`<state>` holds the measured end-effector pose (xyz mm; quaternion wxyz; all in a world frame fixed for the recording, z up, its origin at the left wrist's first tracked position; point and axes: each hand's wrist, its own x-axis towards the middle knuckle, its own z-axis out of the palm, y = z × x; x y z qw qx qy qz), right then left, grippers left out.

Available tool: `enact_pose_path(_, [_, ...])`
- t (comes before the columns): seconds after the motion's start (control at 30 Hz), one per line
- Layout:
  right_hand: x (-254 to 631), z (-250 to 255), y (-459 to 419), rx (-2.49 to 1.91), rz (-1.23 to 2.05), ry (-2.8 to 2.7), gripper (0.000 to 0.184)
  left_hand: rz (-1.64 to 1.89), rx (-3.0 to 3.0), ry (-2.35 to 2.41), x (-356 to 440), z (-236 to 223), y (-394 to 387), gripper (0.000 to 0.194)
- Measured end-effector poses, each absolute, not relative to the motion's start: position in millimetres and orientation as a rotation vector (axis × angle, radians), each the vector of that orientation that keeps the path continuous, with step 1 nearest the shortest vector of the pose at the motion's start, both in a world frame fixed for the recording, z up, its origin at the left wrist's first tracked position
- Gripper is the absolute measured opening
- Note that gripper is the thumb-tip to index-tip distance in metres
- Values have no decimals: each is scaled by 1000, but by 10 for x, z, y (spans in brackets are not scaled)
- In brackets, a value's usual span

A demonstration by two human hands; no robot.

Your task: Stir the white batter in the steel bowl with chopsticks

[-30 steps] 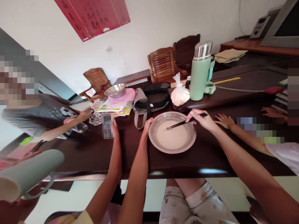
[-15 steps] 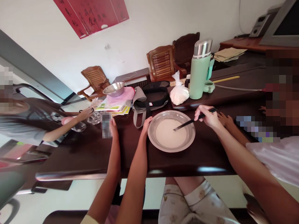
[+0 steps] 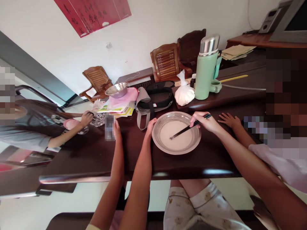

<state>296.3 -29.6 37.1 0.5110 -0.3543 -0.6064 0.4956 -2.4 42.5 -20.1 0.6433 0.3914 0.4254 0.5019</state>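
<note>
- Head view, only view. Basin [image 3: 196, 136] sits on the table [image 3: 96, 159] in front of the person, pale liquid [image 3: 181, 142] inside, level below the rim.
- Right hand [image 3: 201, 121]: fingers pinching the dark chopsticks [image 3: 184, 130] over the basin's right side; shafts slant down leftward, lower tips at the liquid.
- Left hand [image 3: 150, 127]: touching the basin's left rim, thumb side showing. Remaining fingers hidden; cannot tell whether they clamp the rim or merely lie against it.
- Risk 1: basin could slide or spin if the left hand is only resting and the chopsticks push on the wall. Table looks smooth.
- Risk 2: liquid could slop over the sloping wall; likely cause, a fast sweep.
- Risk 3: co-worker's hand [image 3: 228, 120], spread on the table near the right hand, could be bumped by a wide stroke.
- Strap [image 3: 143, 118] lies near the left hand; could snag if the basin shifts that way.
</note>
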Motion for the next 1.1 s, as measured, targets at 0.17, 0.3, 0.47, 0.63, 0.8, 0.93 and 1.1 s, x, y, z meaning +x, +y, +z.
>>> enact_pose_path(0.17, [2965,363,-274,-824,1030,-1308,39,1136,891,960,1,-172,401,33])
enact_pose_path(0.3, [2947,370,-286,-818,1152,-1414,38,1137,932,940,0,-180,395,33])
enact_pose_path(0.47, [2966,378,-282,-861,989,-1336,39,1143,947,956,-15,-198,414,34])
enact_pose_path(0.63, [2968,375,-284,-828,1156,-1412,40,1133,905,1012,5,-159,391,35])
enact_pose_path(0.8, [2992,379,-264,-875,1036,-1357,40,1158,876,1005,23,-144,388,37])
enact_pose_path(0.93, [2980,376,-270,-815,1117,-1375,42,1139,908,967,11,-164,416,36])
enact_pose_path(1.1, [2960,390,-278,-908,1045,-1416,40,1161,895,970,10,-159,405,35])
